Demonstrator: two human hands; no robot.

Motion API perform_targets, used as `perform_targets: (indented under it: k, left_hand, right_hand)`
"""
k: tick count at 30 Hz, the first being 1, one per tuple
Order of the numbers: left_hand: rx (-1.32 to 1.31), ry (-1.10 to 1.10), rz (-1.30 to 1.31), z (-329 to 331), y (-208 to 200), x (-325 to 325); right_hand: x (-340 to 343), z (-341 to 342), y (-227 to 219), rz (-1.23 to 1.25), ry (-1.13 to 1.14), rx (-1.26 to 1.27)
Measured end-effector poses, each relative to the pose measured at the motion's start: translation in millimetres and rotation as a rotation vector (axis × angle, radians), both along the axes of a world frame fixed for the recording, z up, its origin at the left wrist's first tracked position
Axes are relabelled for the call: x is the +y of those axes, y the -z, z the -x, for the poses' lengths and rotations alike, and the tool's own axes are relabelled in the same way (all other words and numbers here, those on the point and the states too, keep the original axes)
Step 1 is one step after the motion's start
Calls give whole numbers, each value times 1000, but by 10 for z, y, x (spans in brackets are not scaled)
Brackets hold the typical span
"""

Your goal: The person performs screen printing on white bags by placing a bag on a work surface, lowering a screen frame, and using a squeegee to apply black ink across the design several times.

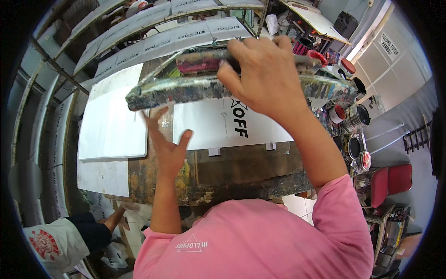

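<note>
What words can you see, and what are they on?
I won't copy the words, but here's where they are:
Flat white sheet below the long paint-crusted frame: big black letters, readable; tiny print beside them, too small.
Rows of white sheets at the back: black letters, some readable.
White rectangular sign: black capitals, readable.
Pink cloth shirt: white lettering, readable.
White cloth shirt: red round print, too blurred.

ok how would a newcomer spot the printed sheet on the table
On the brown worktable, find the paint-stained frame in the right hand. Below it lies the printed sheet; black lettering sets it apart from the blank stack on its left.
</note>
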State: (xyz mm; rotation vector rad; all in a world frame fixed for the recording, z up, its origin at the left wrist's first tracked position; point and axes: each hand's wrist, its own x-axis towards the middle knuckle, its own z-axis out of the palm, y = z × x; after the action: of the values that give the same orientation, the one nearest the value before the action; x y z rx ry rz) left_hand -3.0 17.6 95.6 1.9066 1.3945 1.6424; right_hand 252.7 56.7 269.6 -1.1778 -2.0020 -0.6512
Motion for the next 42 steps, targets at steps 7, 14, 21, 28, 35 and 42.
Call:
perform_targets:
  k: [7, 14, 21, 28, 35, 42]
  left_hand:
    - [965, -229, 595, -105, 1119, -530]
    - [980, -125, 727, -172, 908, -485]
    - [610, -67, 504, -266, 693, -287]
    - [21, -119, 345, -353, -10, 276]
    - [-331, -360, 248, 262, -7, 75]
    - [-81, -581, 175, 2192, 328, -132]
  right_hand:
    - [228, -4, -504, 85, 10, 6]
    - [430, 115, -754, 91, 39, 6]
    - [353, -19, -729, 171, -29, 57]
    - [320, 149, -1397, 794, 174, -7]
    - [441, -37, -766, 151, 14, -30]
    - [285, -51, -764, 256, -71, 90]
